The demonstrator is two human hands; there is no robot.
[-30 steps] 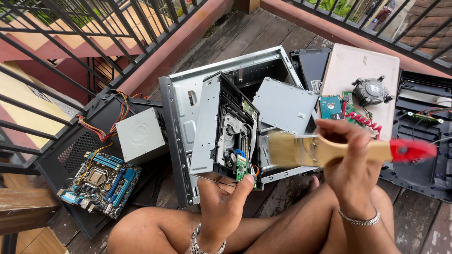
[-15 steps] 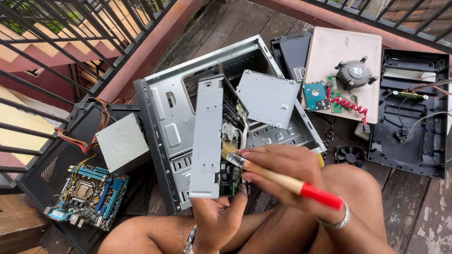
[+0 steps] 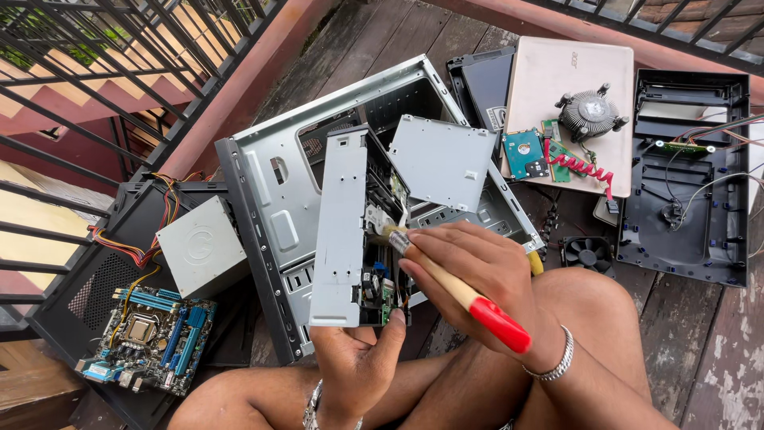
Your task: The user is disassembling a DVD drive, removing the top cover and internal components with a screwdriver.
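Since before: brush [image 3: 446,279] swung down, bristles now inside the drive [image 3: 358,231]
Left hand [image 3: 358,358]: gripping the drive's bottom edge, upright so the open side faces me
Right hand [image 3: 485,271]: fingers wrapped round the brush handle
Behind: case [image 3: 270,207] on the deck

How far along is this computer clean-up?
Done: the case is stripped, with motherboard, power supply and cooler fan laid out. In hand: left hand holds an opened drive while right hand works a paintbrush inside it. Left: apparently the other parts.
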